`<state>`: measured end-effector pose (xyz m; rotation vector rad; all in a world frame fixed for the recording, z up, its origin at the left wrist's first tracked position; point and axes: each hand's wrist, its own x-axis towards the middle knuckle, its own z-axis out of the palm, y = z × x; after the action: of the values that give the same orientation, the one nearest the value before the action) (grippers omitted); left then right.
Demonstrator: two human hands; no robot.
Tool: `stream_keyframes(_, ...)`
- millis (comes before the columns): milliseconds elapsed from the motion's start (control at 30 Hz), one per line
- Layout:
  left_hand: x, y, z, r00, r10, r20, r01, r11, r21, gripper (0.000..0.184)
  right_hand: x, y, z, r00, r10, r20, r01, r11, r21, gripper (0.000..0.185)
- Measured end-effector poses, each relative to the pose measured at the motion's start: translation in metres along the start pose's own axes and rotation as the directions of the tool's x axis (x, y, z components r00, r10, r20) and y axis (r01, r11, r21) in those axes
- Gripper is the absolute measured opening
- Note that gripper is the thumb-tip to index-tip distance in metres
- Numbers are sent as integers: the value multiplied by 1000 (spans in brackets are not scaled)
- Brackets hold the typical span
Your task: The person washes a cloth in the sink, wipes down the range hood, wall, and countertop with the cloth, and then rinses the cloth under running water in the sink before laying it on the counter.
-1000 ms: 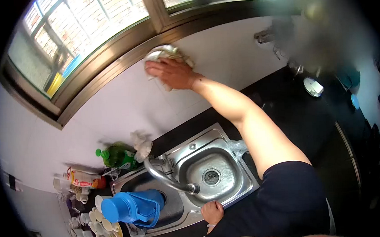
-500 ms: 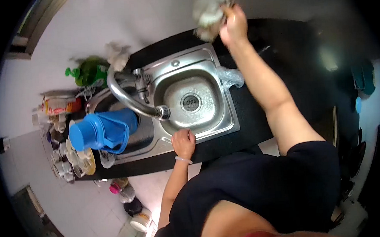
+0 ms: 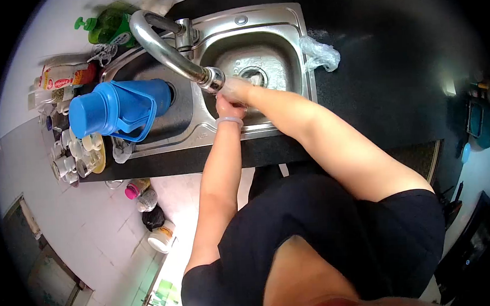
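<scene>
Both hands in close under the faucet

Here is the faucet (image 3: 167, 55), arching over the sink, its spout end hanging above the left part of the right basin (image 3: 282, 58). Right beneath that spout come the right hand (image 3: 235, 90) and the left hand (image 3: 232, 108), tucked together, the left on the person's side. The right hand is a pale, wet-looking blur, its fingers hidden; how far either hand is closed, and whether anything is held, I cannot tell. A light bangle (image 3: 230, 121) rings the left wrist, just on the person's side of the spout

Room to work? To the right of the spout the basin floor runs past the drain (image 3: 254, 75), something whitish showing at it, to the far wall; toward the person, the near rim is tight beneath the forearms. Left of the faucet it is crowded: the blue jug (image 3: 114, 109) leans across the left basin (image 3: 183, 109), its handle on the spout's side. Farther left, cups (image 3: 92, 151) bunch near the counter's end, and the green bottle (image 3: 110, 26) stands behind the jug, left of the faucet's base. Well right of the faucet, a clear plastic bag (image 3: 321, 54) drapes over the sink's right edge, and beyond it the dark countertop (image 3: 379, 87) stretches wide
</scene>
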<state>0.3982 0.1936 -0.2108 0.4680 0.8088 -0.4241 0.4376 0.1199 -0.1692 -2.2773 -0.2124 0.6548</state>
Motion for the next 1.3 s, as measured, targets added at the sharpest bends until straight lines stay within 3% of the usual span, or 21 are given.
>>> stream_keyframes(33, -9, 2, 14, 999, 19, -49, -18, 1000, 20, 31, 2, -7, -14, 998, 37, 53, -33, 998, -59, 35)
stream_keyframes(67, -29, 7, 21, 983, 98, 155, -133, 964, 231, 32, 7, -8, -23, 992, 77, 100, -64, 991, -121, 36)
stream_keyframes(100, -51, 12, 29, 920, 172, 352, -307, 875, 375, 33, 12, -6, -27, 998, 14, 54, -2, 975, -222, 36)
stream_keyframes(133, -47, 9, 31, 884, 309, 352, -467, 623, 627, 34, 20, 2, -22, 998, -53, 16, 55, 946, -321, 37)
stream_keyframes(200, -58, -1, 45, 908, 411, 76, -402, 807, 432, 35, 38, 18, -6, 993, -90, 83, 118, 883, -454, 36)
stream_keyframes(267, -72, -10, 38, 699, 604, 382, -694, 446, 565, 33, 50, 20, 0, 979, -77, 188, 168, 828, -536, 35)
stream_keyframes(300, -78, -14, 34, 564, 627, 537, -792, 228, 566, 33, 56, 27, 8, 967, -63, 245, 195, 803, -563, 35)
stream_keyframes(400, -112, -19, 77, 384, 430, 817, -872, -123, 475, 30, 58, 33, 14, 940, -59, 337, 260, 764, -591, 34)
stream_keyframes(500, -71, 5, 73, 427, 249, 869, -850, -219, 480, 38, 54, 38, 13, 920, -61, 388, 296, 758, -582, 33)
stream_keyframes(533, -39, 13, 55, 678, 203, 706, -727, 44, 685, 37, 53, 41, 12, 915, -65, 399, 305, 757, -577, 32)
stream_keyframes(600, -15, 31, 63, 893, -66, 445, -427, 188, 885, 26, 47, 45, 11, 904, -65, 423, 322, 753, -573, 32)
stream_keyframes(700, -8, 26, 62, 640, -123, 758, -743, -350, 571, 25, 45, 50, 10, 890, -66, 451, 342, 751, -565, 31)
stream_keyframes(767, -44, 3, 87, 358, 83, 930, -908, -203, 367, 32, 47, 56, 13, 873, -66, 483, 361, 754, -549, 30)
stream_keyframes(800, -51, -2, 88, 315, 94, 944, -893, -306, 329, 27, 50, 63, 14, 863, -64, 500, 372, 752, -545, 30)
stream_keyframes(900, -41, 6, 74, 569, 113, 815, -822, 55, 566, 26, 61, 85, 24, 826, -79, 558, 411, 761, -502, 29)
stream_keyframes(933, -38, 10, 70, 714, 107, 692, -689, 283, 667, 26, 66, 97, 30, 815, -89, 572, 425, 764, -486, 29)
stream_keyframes(1033, -34, 24, 65, 807, -10, 590, -508, 497, 704, 29, 46, 90, 19, 839, -33, 543, 350, 797, -493, 26)
stream_keyframes(1167, -46, 25, 67, 691, 0, 723, -683, 325, 654, 33, 10, 28, -30, 905, 2, 426, 227, 845, -485, 29)
stream_keyframes(1200, -46, 22, 63, 680, 46, 732, -725, 193, 661, 34, 6, 18, -38, 920, 1, 392, 201, 856, -475, 31)
stream_keyframes(1300, -29, 16, 37, 859, 337, 385, -494, 348, 797, 32, -9, -4, -53, 958, 18, 287, 115, 891, -438, 40)
